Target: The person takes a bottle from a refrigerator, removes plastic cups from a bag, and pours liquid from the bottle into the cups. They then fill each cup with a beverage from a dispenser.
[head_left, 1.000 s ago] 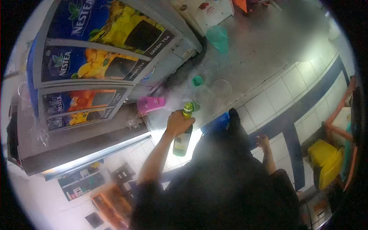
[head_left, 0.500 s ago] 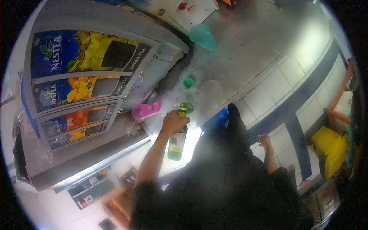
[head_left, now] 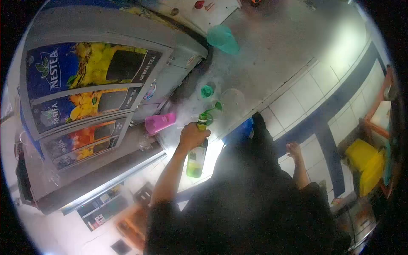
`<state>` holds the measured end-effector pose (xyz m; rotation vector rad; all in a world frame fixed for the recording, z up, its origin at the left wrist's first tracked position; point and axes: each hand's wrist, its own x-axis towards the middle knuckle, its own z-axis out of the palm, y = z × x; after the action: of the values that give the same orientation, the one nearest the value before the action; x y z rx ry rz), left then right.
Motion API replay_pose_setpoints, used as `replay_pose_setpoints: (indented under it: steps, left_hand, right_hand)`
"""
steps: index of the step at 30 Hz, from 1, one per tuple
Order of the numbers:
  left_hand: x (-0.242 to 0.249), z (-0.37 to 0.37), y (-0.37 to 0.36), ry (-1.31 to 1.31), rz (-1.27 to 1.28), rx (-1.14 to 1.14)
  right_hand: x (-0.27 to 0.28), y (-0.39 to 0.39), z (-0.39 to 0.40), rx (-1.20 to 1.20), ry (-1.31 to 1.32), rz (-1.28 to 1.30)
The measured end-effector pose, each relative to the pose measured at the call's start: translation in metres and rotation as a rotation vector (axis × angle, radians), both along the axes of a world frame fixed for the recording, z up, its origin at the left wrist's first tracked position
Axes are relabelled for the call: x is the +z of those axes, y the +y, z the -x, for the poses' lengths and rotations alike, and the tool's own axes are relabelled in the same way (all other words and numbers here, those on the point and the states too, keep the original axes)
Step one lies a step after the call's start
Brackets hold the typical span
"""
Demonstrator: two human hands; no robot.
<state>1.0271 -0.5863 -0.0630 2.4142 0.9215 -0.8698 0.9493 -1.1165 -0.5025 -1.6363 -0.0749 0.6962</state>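
My left hand (head_left: 194,135) is wrapped round the neck of a green bottle (head_left: 196,162) with a pale label. The bottle's mouth points out over the counter, and its base hangs toward my body. From the mouth a green streak (head_left: 214,107), apparently liquid, reaches toward clear cups on the counter. Just beyond the mouth stands a clear cup (head_left: 233,101), with a small green cup (head_left: 207,91) to its left. My right hand (head_left: 293,150) hangs over the floor, fingers curled in; whatever they may hold cannot be made out.
A pink cup (head_left: 160,123) lies on its side by the drinks dispenser (head_left: 95,63) at left. Farther along the counter (head_left: 267,68) is a teal pitcher (head_left: 223,39). A yellow object (head_left: 365,163) rests on an orange rack at right. Haze blurs the view.
The green streak at the bottle's mouth now extends farther toward the clear cups. My left hand keeps hold of the bottle. The view has shifted slightly, and my right hand is a little higher.
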Motion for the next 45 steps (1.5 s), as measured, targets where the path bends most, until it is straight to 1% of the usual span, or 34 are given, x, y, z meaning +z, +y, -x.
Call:
replay_pose_setpoints:
  steps: [1, 2, 3, 4, 6, 7, 9, 10, 13, 14, 15, 16, 18, 20, 22, 23, 25, 26, 27, 28, 31, 32, 33, 34, 35, 37, 39, 43, 45]
  left_hand:
    - [0.000, 0.001, -0.001, -0.016, -0.023, -0.024]
    - [-0.001, 0.001, -0.002, -0.017, -0.023, -0.020]
    - [-0.002, 0.002, -0.002, -0.017, -0.008, 0.005]
    - [-0.003, 0.003, -0.003, -0.018, 0.007, 0.029]
    - [0.005, 0.003, -0.010, -0.064, 0.016, 0.033]
    - [0.008, 0.003, -0.012, -0.109, 0.024, 0.032]
    - [0.004, 0.006, -0.012, -0.136, 0.016, 0.000]
    - [0.003, 0.008, -0.011, -0.159, 0.005, -0.035]
    - [0.011, 0.006, -0.015, -0.177, -0.012, -0.027]
    - [0.012, 0.007, -0.015, -0.178, -0.012, -0.025]
    - [0.013, 0.007, -0.015, -0.179, 0.012, -0.009]
    - [0.013, 0.007, -0.014, -0.180, 0.036, 0.006]
    - [0.012, 0.009, -0.015, -0.218, 0.027, 0.015]
    - [0.015, 0.007, -0.016, -0.256, 0.020, 0.022]
    - [0.024, 0.000, -0.021, -0.195, 0.031, -0.059]
    - [0.031, -0.006, -0.026, -0.196, 0.033, -0.061]
    - [0.041, -0.017, -0.039, -0.168, 0.071, -0.008]
    - [0.037, -0.019, -0.040, -0.167, 0.070, -0.012]
    - [0.031, -0.021, -0.039, -0.154, 0.048, -0.094]
    - [0.025, -0.023, -0.039, -0.141, 0.025, -0.177]
    - [0.012, -0.028, -0.042, -0.134, 0.081, -0.131]
    - [0.011, -0.030, -0.044, -0.133, 0.081, -0.137]
    - [0.009, -0.033, -0.048, -0.154, 0.027, -0.149]
    - [0.008, -0.035, -0.050, -0.175, -0.026, -0.161]
    - [0.009, -0.039, -0.051, -0.175, -0.024, -0.169]
    - [0.014, -0.046, -0.054, -0.082, 0.026, -0.164]
    - [0.017, -0.052, -0.058, -0.055, 0.003, -0.171]
    - [0.005, -0.051, -0.054, -0.048, -0.033, -0.200]
    - [-0.008, -0.047, -0.049, -0.038, -0.055, -0.195]
  right_hand:
    - [0.019, 0.005, -0.009, 0.005, -0.001, 0.000]
    - [0.055, 0.016, -0.026, -0.112, 0.355, 0.134]
    - [0.075, 0.021, -0.034, -0.229, 0.711, 0.270]
    - [0.080, 0.022, -0.037, -0.225, 0.709, 0.272]
    - [0.076, 0.020, -0.038, -0.265, 0.763, 0.096]
    - [0.074, 0.020, -0.038, -0.263, 0.759, 0.098]
    - [0.089, 0.029, -0.043, -0.234, 0.671, 0.289]
    - [0.096, 0.031, -0.046, -0.232, 0.667, 0.291]
    - [0.091, 0.026, -0.048, -0.253, 0.666, 0.282]
    - [0.071, 0.016, -0.045, -0.257, 0.711, 0.193]
    - [0.069, 0.015, -0.046, -0.260, 0.755, 0.105]
    - [0.067, 0.015, -0.044, -0.260, 0.755, 0.105]
    - [0.089, 0.028, -0.049, -0.281, 0.699, 0.289]
    - [0.101, 0.035, -0.053, -0.282, 0.697, 0.270]
    - [0.110, 0.040, -0.054, -0.283, 0.694, 0.253]
    - [0.120, 0.047, -0.055, -0.293, 0.687, 0.301]
    - [0.120, 0.048, -0.053, -0.307, 0.681, 0.348]
    - [0.106, 0.044, -0.047, -0.359, 0.702, 0.273]
    - [0.103, 0.045, -0.045, -0.411, 0.721, 0.198]
    - [0.101, 0.044, -0.042, -0.415, 0.722, 0.195]
    - [0.112, 0.049, -0.041, -0.476, 0.766, 0.135]
    - [0.111, 0.049, -0.040, -0.399, 0.749, 0.194]
    - [0.111, 0.048, -0.039, -0.321, 0.731, 0.253]
    - [0.111, 0.048, -0.038, -0.329, 0.732, 0.250]
    - [0.109, 0.049, -0.035, -0.345, 0.734, 0.252]
    - [0.107, 0.045, -0.031, -0.369, 0.738, 0.252]
    - [0.105, 0.037, -0.026, -0.344, 0.771, 0.111]
    - [0.099, 0.037, -0.021, -0.302, 0.774, 0.171]
    - [0.114, 0.043, -0.023, -0.314, 0.740, 0.296]
